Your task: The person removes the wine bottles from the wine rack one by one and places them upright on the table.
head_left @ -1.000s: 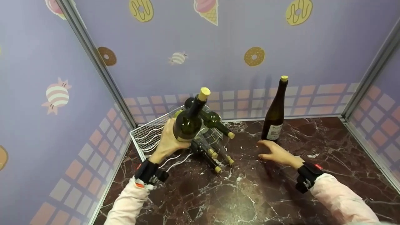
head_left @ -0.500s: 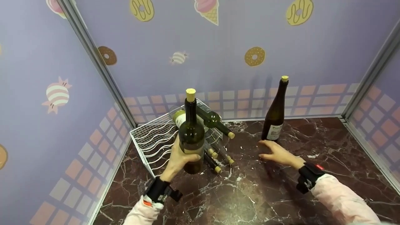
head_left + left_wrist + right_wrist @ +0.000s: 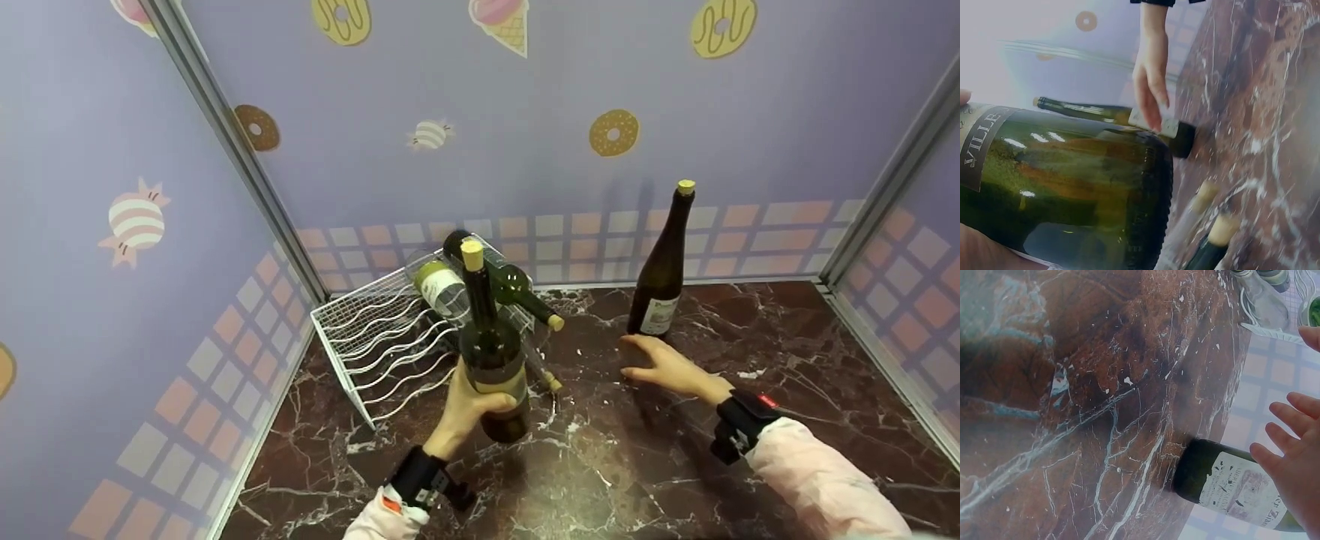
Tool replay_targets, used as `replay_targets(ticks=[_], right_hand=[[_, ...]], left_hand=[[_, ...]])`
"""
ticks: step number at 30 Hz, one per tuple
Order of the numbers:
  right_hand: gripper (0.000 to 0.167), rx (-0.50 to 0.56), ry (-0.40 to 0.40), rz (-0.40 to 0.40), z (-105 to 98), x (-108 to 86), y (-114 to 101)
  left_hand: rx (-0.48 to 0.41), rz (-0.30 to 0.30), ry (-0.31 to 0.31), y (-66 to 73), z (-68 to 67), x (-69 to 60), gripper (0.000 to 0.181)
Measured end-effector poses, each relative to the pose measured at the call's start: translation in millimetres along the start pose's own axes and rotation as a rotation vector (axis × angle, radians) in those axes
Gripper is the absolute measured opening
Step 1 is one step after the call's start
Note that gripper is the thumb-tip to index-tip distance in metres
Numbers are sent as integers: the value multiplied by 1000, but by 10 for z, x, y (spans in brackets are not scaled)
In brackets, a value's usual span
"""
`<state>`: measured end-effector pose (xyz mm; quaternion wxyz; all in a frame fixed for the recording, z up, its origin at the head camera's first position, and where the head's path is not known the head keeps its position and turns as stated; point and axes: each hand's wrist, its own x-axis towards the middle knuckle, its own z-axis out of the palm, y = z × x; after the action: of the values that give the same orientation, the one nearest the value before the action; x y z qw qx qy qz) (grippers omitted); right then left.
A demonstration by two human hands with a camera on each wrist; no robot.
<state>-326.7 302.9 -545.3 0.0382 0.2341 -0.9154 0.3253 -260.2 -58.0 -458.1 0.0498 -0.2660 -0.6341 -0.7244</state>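
My left hand grips the body of a dark green corked wine bottle, upright with a slight lean, in front of the rack. Its rounded side and ridged base fill much of the left wrist view; whether the base touches the tabletop I cannot tell. Over at the right, a tall, slim dark wine bottle with a cork and white label stands on the table. Just in front of that bottle is my right hand, fingers extended and holding nothing. The right wrist view shows its fingers beside the labelled bottle.
A white wire wine rack with wavy bars sits in the back left corner. Several corked bottles lie in it, among them a green bottle and a clear one with a white label. Patterned walls enclose the dark marbled tabletop.
My left hand has brought the bottle from over the rack to the right and nearer to me, lowering it and turning it more upright. The right hand and the standing bottle have stayed put.
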Motion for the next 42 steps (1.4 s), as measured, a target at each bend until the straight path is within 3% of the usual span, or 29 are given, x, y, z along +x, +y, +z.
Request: replay_targets(ticks=[3, 9, 18, 23, 27, 36, 42], right_hand=[[64, 4, -1, -4, 6, -14, 8], [65, 5, 9, -17, 4, -29, 21], [68, 6, 2, 13, 3, -39, 9], [67, 6, 0, 12, 15, -31, 15], [66, 9, 13, 5, 5, -15, 26], [66, 30, 20, -4, -49, 7, -35], [65, 36, 50, -22, -112, 1, -103]], left_hand=[[-8, 2, -18, -63, 96, -17, 72], [-138, 17, -122, -206, 268, -14, 69], [2, -6, -130, -299, 446, -16, 75], [133, 46, -156, -291, 524, -27, 82], [190, 69, -181, -277, 593, -24, 86], [63, -11, -217, -513, 741, -38, 75], [111, -54, -190, -572, 804, -36, 74]])
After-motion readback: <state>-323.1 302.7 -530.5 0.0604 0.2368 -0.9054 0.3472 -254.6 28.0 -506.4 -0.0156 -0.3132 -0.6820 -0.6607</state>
